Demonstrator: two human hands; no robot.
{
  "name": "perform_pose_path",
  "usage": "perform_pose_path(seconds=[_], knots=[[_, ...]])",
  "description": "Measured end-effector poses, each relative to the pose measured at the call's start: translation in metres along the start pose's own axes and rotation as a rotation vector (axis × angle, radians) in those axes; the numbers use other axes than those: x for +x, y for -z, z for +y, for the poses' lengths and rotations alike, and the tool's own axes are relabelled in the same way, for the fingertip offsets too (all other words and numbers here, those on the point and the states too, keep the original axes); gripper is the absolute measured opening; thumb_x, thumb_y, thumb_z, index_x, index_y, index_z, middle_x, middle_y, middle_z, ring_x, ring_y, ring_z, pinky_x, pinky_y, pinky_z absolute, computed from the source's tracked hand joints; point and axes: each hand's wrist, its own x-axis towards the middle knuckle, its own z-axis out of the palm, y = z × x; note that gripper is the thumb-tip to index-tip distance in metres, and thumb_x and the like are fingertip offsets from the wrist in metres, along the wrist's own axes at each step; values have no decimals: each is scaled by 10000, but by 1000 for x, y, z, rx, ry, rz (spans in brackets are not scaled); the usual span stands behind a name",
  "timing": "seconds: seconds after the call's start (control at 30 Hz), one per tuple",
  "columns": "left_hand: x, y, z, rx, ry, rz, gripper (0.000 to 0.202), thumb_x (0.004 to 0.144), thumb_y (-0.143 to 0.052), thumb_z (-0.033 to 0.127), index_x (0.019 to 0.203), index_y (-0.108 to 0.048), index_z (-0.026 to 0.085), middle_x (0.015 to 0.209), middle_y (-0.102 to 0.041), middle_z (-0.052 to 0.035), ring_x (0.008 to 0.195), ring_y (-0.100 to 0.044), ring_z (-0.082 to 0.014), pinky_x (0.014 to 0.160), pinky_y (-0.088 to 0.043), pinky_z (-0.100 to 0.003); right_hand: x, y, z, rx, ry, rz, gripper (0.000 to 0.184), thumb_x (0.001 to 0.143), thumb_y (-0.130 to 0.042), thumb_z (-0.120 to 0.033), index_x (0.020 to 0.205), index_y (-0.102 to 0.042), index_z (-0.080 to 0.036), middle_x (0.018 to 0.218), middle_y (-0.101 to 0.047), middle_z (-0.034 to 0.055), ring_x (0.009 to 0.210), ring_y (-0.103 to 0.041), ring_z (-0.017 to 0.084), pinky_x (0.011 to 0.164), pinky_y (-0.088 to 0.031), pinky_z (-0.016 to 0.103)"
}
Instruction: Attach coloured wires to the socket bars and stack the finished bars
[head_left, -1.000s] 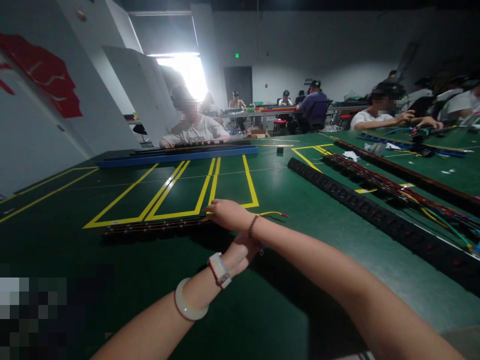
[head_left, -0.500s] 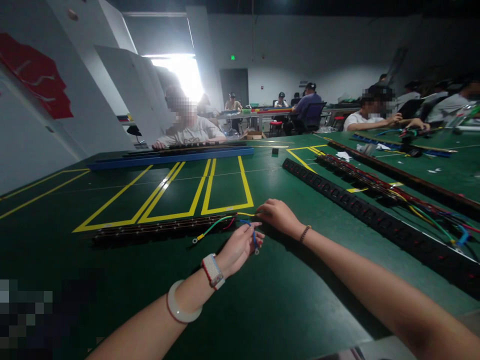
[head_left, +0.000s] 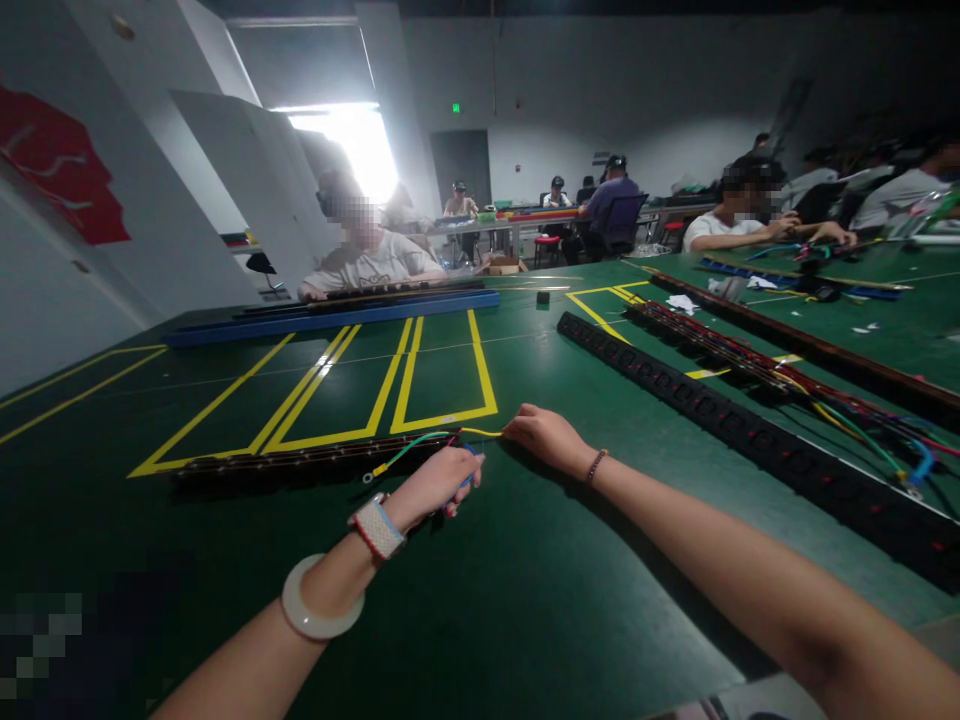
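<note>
A long dark strip point(head_left: 300, 460) lies on the green table point(head_left: 525, 600) in front of me, along the yellow floor-tape lines. Coloured wires come off its right end. My left hand point(head_left: 439, 485) is closed round a blue wire point(head_left: 465, 483) just below that end; a watch and a pale bangle sit on its wrist. My right hand point(head_left: 544, 437) pinches the end of a yellow wire point(head_left: 480, 432) to the right of the strip. A green wire point(head_left: 401, 455) with a yellow tip curves free across the strip's end.
A long black power strip point(head_left: 720, 415) runs diagonally on the right, with a wired strip point(head_left: 787, 380) behind it. A blue-edged strip point(head_left: 330, 310) lies at the far side, where a seated person point(head_left: 367, 260) works. More people sit at tables behind and to the right.
My arms were crossed a second ago; now they are uncrossed. The right hand moved right, drawing the yellow wire out. The left hand closed on the blue wire and shifted left.
</note>
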Motion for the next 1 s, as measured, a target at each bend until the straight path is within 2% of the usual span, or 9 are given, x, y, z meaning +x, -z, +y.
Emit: perform_pose_path(seconds=[0.2,0.3,0.43,0.53,0.63,0.7,0.77,0.83,1.0], knots=[[-1,10,-2,308,14,-38,435,803,-449,553,607,-500,168,412,-404,57,304,-339,-61,339,-303,-186,0,2,-1,4,-19,-23,212,901,-535,-315,930,-711,-200,890,-605,50,729,-567,110,655,-378,212],[-1,9,-4,250,20,-58,448,791,-462,576,621,-522,166,417,-425,50,315,-385,-73,352,-329,-192,1,3,-1,20,-24,-37,202,898,-539,-302,941,-708,-199,907,-604,52,752,-572,112,670,-386,210],[-7,8,-1,34,48,-135,496,758,-479,640,769,-573,153,541,-584,-11,437,-567,-131,448,-426,-226,0,3,-1,40,-29,-40,207,898,-536,-305,951,-704,-195,906,-600,53,768,-576,119,687,-396,217],[-22,13,5,33,70,-110,554,751,-445,687,791,-564,148,569,-600,-24,468,-592,-151,468,-424,-236,0,3,0,39,-30,-41,213,900,-532,-312,956,-702,-196,901,-597,54,762,-574,121,685,-397,221],[-43,25,10,255,13,176,517,766,-438,672,727,-548,168,562,-561,0,439,-521,-134,455,-366,-231,0,3,0,32,-9,-37,215,903,-527,-319,948,-700,-199,906,-596,52,755,-568,116,673,-392,216],[-56,34,10,454,-77,462,442,790,-463,608,752,-571,182,681,-607,-30,576,-558,-164,518,-358,-239,0,3,1,19,-2,-36,220,905,-522,-326,944,-698,-200,904,-598,49,743,-565,115,658,-385,214],[-64,42,8,600,-103,632,385,790,-497,557,811,-598,186,777,-629,-60,722,-578,-210,584,-359,-257,0,2,1,6,-1,-34,226,906,-518,-331,943,-698,-200,900,-601,47,734,-564,115,650,-380,214],[-67,47,6,605,-91,597,352,776,-532,523,812,-621,184,795,-637,-67,765,-578,-222,611,-357,-261,0,3,0,3,2,-34,230,907,-516,-335,943,-698,-198,904,-602,48,734,-562,114,654,-380,214],[-54,40,7,390,-69,281,410,774,-522,556,678,-601,165,586,-568,-11,548,-517,-146,516,-332,-231,0,3,1,64,-2,-50,207,891,-542,-318,936,-697,-188,908,-604,51,744,-560,113,675,-394,214]])
